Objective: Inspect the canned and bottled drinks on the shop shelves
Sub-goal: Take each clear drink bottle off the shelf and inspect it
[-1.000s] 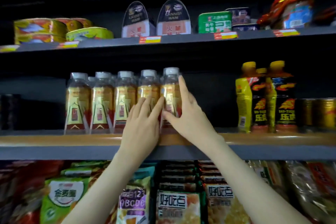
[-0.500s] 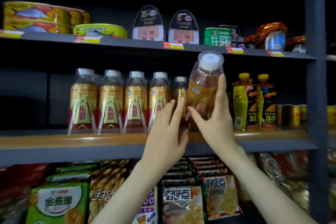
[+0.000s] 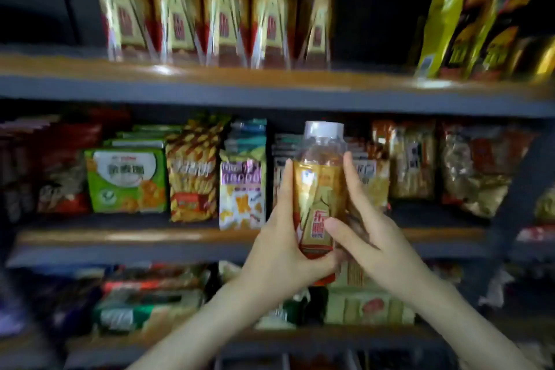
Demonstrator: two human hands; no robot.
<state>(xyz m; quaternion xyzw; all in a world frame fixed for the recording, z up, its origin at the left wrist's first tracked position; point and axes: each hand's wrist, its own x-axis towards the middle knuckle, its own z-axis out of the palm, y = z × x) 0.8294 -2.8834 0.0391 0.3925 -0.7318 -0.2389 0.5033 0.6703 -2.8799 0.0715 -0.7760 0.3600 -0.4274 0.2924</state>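
Head view: bottle [image 3: 318, 189] upright, held clear of the shelves in front of the snack packets [image 3: 192, 171], both hands on it. Left hand [image 3: 282, 255] wraps the lower left side; right hand [image 3: 372, 243] pinches the right side, thumb on the label front. Clear plastic with a glossy sleeve (probably slick, fairly heavy if full, gives when squeezed). Best held mid-body, not by the white cap. Above it, a wood-topped shelf [image 3: 270, 84] carries a row of matching bottles [image 3: 222, 9] and yellow bottles [image 3: 444, 15]. Dim, blurred.

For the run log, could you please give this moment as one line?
phase: inspecting | bottle: upright, capped | left hand: grips bottle | right hand: grips bottle
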